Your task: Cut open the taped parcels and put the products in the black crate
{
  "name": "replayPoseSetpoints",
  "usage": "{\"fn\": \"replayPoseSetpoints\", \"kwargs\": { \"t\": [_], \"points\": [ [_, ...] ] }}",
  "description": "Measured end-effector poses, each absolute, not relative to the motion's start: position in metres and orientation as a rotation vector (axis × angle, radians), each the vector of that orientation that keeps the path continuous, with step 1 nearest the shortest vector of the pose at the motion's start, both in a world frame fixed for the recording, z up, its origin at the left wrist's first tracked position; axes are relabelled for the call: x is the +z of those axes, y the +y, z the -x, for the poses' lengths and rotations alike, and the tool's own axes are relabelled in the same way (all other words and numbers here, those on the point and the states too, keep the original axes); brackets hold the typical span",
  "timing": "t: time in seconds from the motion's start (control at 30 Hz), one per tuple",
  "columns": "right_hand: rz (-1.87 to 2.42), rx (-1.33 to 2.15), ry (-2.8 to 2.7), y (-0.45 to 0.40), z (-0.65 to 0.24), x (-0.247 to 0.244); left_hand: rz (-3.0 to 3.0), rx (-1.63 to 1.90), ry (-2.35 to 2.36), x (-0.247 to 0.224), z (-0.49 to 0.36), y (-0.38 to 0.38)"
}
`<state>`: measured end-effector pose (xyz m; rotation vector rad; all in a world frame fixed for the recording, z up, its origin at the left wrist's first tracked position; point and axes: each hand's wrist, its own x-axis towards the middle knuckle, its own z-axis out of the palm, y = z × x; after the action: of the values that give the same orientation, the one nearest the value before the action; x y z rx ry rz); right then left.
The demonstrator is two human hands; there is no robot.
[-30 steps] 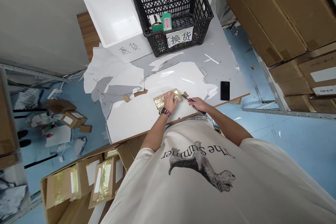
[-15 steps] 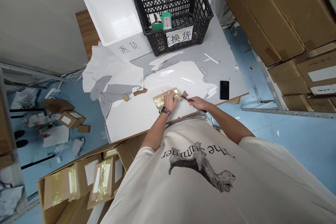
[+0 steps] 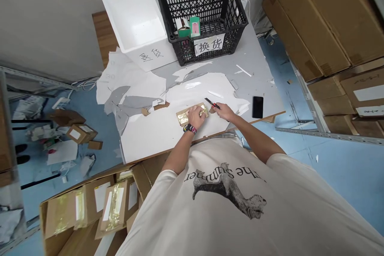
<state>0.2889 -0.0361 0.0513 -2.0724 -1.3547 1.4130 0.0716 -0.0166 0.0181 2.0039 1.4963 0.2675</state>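
Note:
A small cardboard box (image 3: 181,118) wrapped in shiny yellowish tape lies on the white-topped table near its front edge. My left hand (image 3: 196,116), with a patterned band at the wrist, grips it from above, and the fingers cover its middle. My right hand (image 3: 225,112) is closed around a red and black utility knife (image 3: 213,103). The knife's blade points up and left, just beyond the box's right end and apart from it. A torn brown scrap (image 3: 211,110) lies beside that end.
A white foam bin (image 3: 144,42) and a black plastic crate (image 3: 207,40) holding small green boxes stand at the back. A phone (image 3: 257,107) lies to the right. Taped parcels (image 3: 115,204) fill a carton at lower left; stacked cartons (image 3: 324,20) rise at right.
My right hand has lifted the knife and turned it, so its blade has moved from the box's right end to a spot beyond it. My left hand stays on the box.

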Motion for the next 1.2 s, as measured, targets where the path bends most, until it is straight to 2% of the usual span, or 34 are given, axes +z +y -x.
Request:
{"fn": "replayPoseSetpoints", "kwargs": {
  "t": [0.23,0.63,0.83,0.97,1.2],
  "points": [
    [2.053,1.489,-1.474,0.020,-0.264,0.047,-2.077,0.111,1.568,0.020,-0.080,-0.024],
    [2.140,1.401,-1.804,0.043,-0.259,0.046,-2.057,0.274,1.397,0.007,-0.078,-0.036],
    [2.035,1.491,-1.625,0.024,-0.277,0.051,-2.042,0.346,1.341,0.017,-0.073,-0.037],
    [2.099,1.487,-1.444,-0.007,-0.298,0.053,-2.118,0.236,1.348,0.022,-0.043,-0.030],
    [1.892,1.896,-1.348,-0.048,-0.322,0.053,-2.135,0.157,1.308,0.016,-0.036,-0.017]
  ]
}}
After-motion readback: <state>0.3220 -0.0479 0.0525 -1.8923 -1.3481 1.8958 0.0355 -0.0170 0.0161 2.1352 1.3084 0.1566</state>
